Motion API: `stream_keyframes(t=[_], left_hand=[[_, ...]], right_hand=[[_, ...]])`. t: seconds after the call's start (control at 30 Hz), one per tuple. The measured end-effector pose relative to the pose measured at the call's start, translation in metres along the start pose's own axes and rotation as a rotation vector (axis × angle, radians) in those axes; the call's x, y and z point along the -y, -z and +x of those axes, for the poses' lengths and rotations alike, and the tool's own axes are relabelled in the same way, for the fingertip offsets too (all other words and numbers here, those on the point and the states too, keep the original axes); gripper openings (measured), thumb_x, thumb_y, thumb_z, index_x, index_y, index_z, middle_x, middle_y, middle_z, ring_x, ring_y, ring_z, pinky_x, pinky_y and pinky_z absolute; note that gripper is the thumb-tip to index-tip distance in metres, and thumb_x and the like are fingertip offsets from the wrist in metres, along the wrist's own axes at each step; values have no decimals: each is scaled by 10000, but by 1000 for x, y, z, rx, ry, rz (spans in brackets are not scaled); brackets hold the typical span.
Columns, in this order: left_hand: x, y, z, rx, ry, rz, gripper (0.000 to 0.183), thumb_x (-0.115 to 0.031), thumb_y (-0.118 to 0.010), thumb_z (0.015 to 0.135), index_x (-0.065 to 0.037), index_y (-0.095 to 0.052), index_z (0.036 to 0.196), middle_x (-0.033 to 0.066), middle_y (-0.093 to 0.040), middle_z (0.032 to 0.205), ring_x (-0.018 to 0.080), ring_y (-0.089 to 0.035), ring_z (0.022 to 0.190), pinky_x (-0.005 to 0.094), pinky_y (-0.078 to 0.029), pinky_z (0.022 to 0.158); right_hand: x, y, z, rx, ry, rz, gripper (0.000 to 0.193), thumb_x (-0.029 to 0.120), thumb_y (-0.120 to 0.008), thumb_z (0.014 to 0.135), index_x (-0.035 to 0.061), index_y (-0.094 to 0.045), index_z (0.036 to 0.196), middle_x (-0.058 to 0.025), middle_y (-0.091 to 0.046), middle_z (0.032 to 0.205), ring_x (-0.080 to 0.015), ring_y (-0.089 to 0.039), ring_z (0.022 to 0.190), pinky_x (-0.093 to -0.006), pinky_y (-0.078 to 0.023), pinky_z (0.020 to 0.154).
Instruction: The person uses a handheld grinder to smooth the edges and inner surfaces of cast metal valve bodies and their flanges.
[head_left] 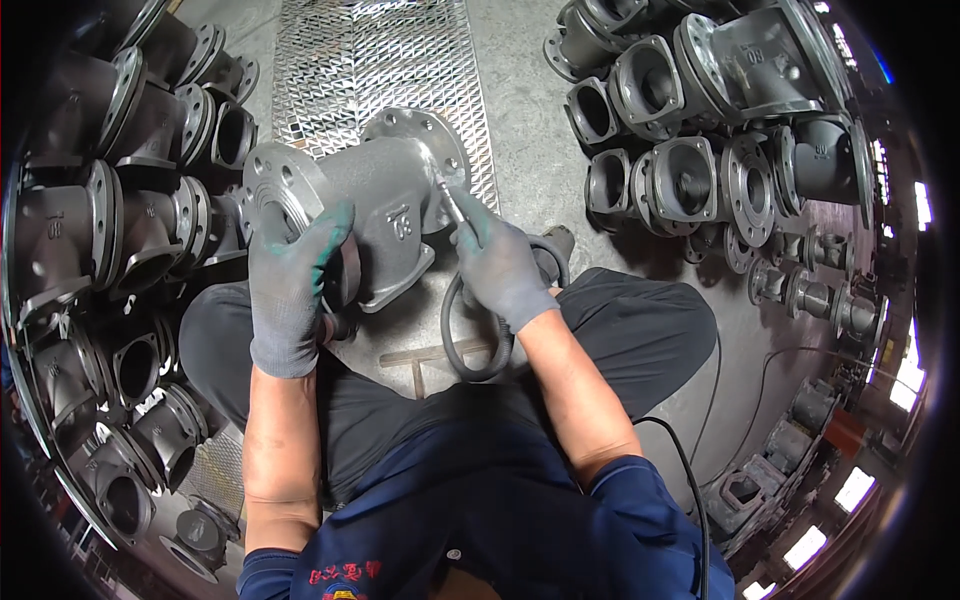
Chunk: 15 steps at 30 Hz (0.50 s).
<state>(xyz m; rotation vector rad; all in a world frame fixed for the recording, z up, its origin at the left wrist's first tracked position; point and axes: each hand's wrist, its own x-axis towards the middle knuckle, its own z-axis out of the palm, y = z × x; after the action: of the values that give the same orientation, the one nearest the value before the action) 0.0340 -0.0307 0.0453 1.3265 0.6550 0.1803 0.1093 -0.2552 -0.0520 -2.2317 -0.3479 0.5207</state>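
Observation:
In front of me a grey cast-metal valve body (375, 190) lies tilted, with a round flange at each end and raised markings on its side. My left hand (290, 285), in a grey glove with green fingers, is closed on the rim of its left flange. Gripped in my gloved right hand (500, 265) is a slim rotary hand grinder (452, 203). Its thin tip points at the corner where the body meets the far flange, beside a bright streak. A dark hose (448, 345) loops below my right hand; its join to the grinder is hidden.
Stacked valve bodies (55, 230) crowd the left side, and more flanged castings (685, 180) are piled at the right. A patterned metal plate (375, 60) lies on the floor beyond the workpiece. Between my bent legs is a T-shaped bar (418, 370). Thin cables (690, 470) run at the right.

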Motion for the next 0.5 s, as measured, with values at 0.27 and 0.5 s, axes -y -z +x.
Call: stream_keyframes(t=[0.27, 0.5], left_hand=[[3, 2, 1, -34, 7, 89, 496, -235, -752, 1043, 61, -641, 1426, 84, -743, 1222, 151, -691, 1063, 310, -532, 985], [1, 1, -1, -26, 23, 56, 463, -238, -742, 1049, 48, -654, 1404, 67, -733, 1199, 138, -673, 1043, 298, -526, 960]], right_hand=[[10, -33, 4, -143, 146, 97, 614, 79, -572, 1074, 143, -471, 1677, -296, -733, 1274, -491, -727, 1134, -537, -583, 1014], [-5, -20, 8, -16, 97, 142, 590, 55, -586, 1080, 134, -512, 1660, -279, -725, 1372, -468, -722, 1238, -484, -585, 1058]])
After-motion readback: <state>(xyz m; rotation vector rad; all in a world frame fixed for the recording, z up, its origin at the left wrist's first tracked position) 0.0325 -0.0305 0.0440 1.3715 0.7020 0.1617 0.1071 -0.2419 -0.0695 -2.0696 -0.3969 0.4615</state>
